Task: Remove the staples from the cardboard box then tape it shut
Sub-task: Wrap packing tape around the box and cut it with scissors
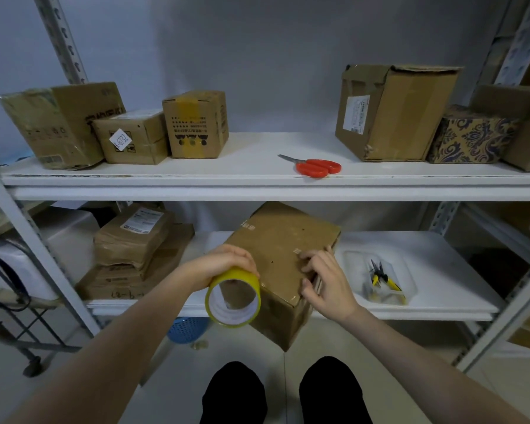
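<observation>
Cardboard box is on the lower shelf right in front of you, turned at an angle so its near corner pokes out past the shelf's front edge. The top face looks closed; I can't make out any staples or tape on it from here.

Your left hand is wrapped around a yellow tape roll, gripping it from above, with the roll's open core facing the camera. The roll sits right against the box's left side, at the near end.

Your right hand is on the box's right edge: fingers curled on the top face, thumb down by the near corner, so it's gripping the box there.

Just to the right of the box, on the same shelf, there's a clear plastic tray with yellow-handled pliers lying in it. On the left of that shelf is a stack of brown parcels, one with a white label on top.

On the upper shelf, red-handled scissors lie near the front edge, blades closed and pointing left. Three cardboard boxes sit side by side at the left: a big tilted one, a smaller one with a white sticker, and one with yellow tape over it. On the right there's a large brown box and beside it a patterned box.

A blue basket is on the floor under the lower shelf.
</observation>
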Tool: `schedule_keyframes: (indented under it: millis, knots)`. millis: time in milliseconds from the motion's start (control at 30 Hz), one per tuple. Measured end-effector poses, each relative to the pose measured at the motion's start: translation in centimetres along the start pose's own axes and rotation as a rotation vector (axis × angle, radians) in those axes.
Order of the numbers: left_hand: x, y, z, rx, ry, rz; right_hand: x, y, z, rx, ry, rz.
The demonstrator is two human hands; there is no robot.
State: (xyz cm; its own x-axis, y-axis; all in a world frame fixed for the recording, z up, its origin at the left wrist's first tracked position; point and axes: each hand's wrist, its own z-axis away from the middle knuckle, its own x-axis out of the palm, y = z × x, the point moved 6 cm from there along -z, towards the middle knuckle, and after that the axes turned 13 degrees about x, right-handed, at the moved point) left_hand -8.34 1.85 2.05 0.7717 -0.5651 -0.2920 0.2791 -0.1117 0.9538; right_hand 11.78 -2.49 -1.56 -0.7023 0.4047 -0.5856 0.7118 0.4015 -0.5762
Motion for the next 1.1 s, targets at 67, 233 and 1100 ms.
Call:
schedule_keyframes:
  millis: [67, 233, 1100]
  knots:
    - [0.1, -0.2, 0.1, 0.006, -0.017, 0.001, 0.0, 0.5, 0.3, 0.05, 0.041, -0.037]
    - [-0.3, -0.4, 0.2, 0.01, 0.004, -0.038, -0.4, -0.1, -0.2, 0.142, 0.147, 0.032]
    - [-2.8, 0.9, 0.0, 0.067, 0.459, 0.028, 0.9, -6.7, -5.5, 0.132, -0.141, 0.144]
